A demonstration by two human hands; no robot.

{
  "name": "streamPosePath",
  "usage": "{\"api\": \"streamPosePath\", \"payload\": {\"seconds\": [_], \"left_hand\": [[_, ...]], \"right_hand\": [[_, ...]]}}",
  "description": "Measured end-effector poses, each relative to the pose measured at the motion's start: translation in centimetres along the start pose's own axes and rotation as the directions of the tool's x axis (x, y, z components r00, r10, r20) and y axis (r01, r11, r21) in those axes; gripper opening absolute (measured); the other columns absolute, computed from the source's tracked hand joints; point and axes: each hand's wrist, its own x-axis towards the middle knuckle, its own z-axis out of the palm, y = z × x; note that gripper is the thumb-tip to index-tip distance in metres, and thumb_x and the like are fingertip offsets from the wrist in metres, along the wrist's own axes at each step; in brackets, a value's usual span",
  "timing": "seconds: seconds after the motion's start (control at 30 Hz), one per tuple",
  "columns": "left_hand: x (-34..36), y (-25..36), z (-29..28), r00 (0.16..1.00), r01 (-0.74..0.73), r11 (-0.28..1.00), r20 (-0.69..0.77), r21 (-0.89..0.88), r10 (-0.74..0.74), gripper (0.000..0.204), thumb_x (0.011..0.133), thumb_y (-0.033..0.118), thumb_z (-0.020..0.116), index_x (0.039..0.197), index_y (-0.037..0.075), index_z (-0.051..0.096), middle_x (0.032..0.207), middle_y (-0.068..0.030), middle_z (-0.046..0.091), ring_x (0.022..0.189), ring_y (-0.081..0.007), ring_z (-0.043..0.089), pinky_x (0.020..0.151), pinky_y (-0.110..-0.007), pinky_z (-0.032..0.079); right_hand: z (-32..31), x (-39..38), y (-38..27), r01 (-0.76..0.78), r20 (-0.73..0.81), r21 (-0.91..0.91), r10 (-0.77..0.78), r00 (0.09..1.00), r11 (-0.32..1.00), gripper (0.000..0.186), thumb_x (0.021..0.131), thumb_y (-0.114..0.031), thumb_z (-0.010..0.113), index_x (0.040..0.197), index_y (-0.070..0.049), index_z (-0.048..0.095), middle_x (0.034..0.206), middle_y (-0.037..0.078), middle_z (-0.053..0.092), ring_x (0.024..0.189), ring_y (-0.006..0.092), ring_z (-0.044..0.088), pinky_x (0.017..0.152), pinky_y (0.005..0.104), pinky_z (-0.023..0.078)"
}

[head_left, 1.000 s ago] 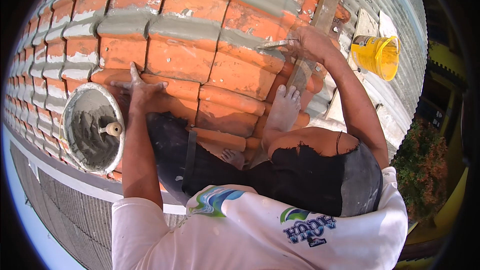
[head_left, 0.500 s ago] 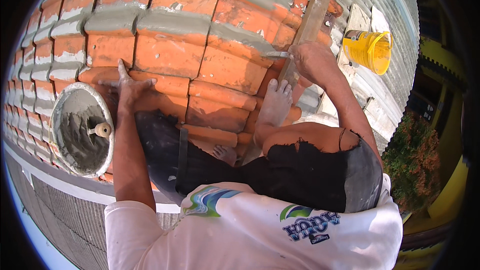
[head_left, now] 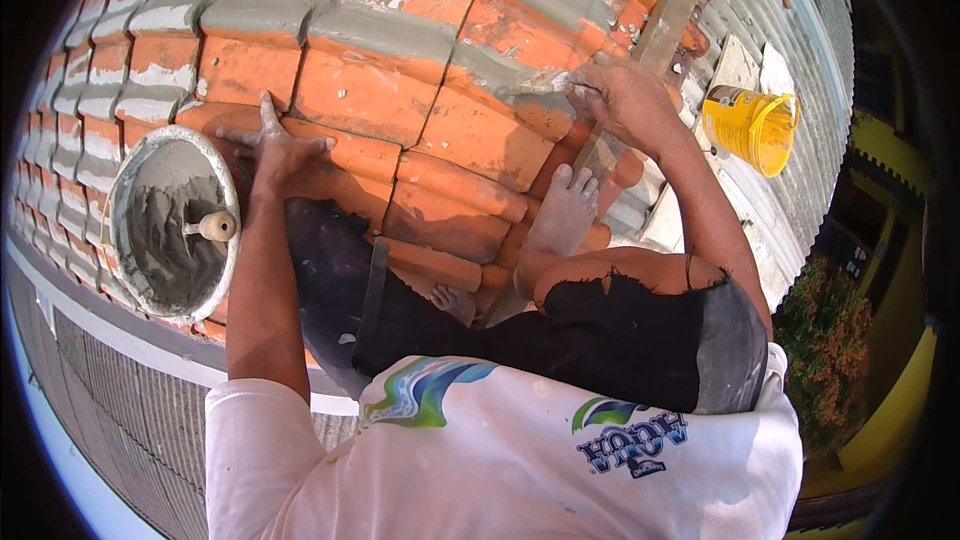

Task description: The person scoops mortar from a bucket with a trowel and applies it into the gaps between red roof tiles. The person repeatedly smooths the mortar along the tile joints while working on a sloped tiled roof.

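Observation:
My left hand rests on an orange roof tile with its fingers spread. Just left of it stands a round bucket of grey mortar, a wooden-handled tool sitting in it. My right hand grips a small flat metal tool, whose blade, partly smeared by motion, lies at a band of grey mortar along the tiles. A wooden batten runs beside and beneath that hand. My bare foot is just below it on the roof.
A yellow bucket lies tilted on pale boards at right, beside corrugated sheeting. Grey corrugated roofing lies lower left, beyond a white edge. A bush and yellow walls show beyond the roof at far right.
The whole view shifts slightly between frames. My right hand moves the tool a little along the mortar band; my left hand stays spread on the same tile.

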Motion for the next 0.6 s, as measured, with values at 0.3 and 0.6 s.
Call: {"api": "streamPosePath", "payload": {"seconds": [0.3,0.6], "left_hand": [[-1.3,2.0,-0.8,0.998,0.054,0.998,0.033,0.028,-0.055,0.145,0.062,0.029,0.104,0.17,0.031,0.007,0.155,-0.0437,-0.039,0.154,-0.0635,0.002,0.125,-0.054,0.035],[0.1,0.0,0.4,1.0,0.025,1.0,0.015,0.002,-0.025,0.146,0.061,0.03,0.104,0.17,0.031,0.007,0.157,-0.041,-0.039,0.153,-0.0661,0.001,0.124,-0.056,0.035]], "right_hand": [[4.4,0.8,3.5,0.106,-0.024,-0.03,-0.106,0.994,0.994,0.017,0.088,-0.009,0.062,0.099,-0.01,0.074,0.092,0.018,0.072,0.095,0.0382,0.069,0.083,0.051,0.054],[0.9,0.0,5.4,-0.142,-0.053,0.138,0.151,0.987,0.98,0.016,0.097,-0.02,0.064,0.104,-0.011,0.075,0.092,0.014,0.073,0.094,0.0364,0.07,0.082,0.0498,0.054]]}}
